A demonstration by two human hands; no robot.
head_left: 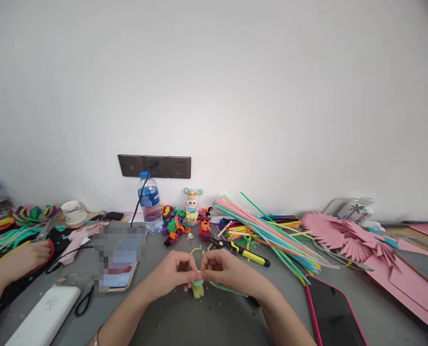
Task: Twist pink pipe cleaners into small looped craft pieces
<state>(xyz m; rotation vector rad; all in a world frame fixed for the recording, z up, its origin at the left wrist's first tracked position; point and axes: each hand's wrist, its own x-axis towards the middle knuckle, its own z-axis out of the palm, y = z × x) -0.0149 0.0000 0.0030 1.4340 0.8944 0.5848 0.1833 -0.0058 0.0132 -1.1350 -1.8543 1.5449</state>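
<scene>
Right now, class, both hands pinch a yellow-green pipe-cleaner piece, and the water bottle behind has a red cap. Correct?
No: the head view shows the water bottle has a blue cap. The left hand and right hand do pinch the pipe-cleaner piece.

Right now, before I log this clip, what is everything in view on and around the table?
table: one, grey, under everything
wall sockets: three, dark, on the wall
water bottle: one, clear with blue cap, at the back
doll figure: one, pastel, right of the bottle
pipe-cleaner stems: many, mixed colours, piled right of centre
cutters: one, black and yellow, before the stems
paper fans: several, pink, far right
pink-cased phone: one, dark screen, near right
second phone: one, screen blurred, centre left
power bank: one, white, near left
other person's hand: one, far left
pipe-cleaner piece: one, green and yellow, centre front
left hand: one, pinching the piece
right hand: one, pinching the piece
</scene>
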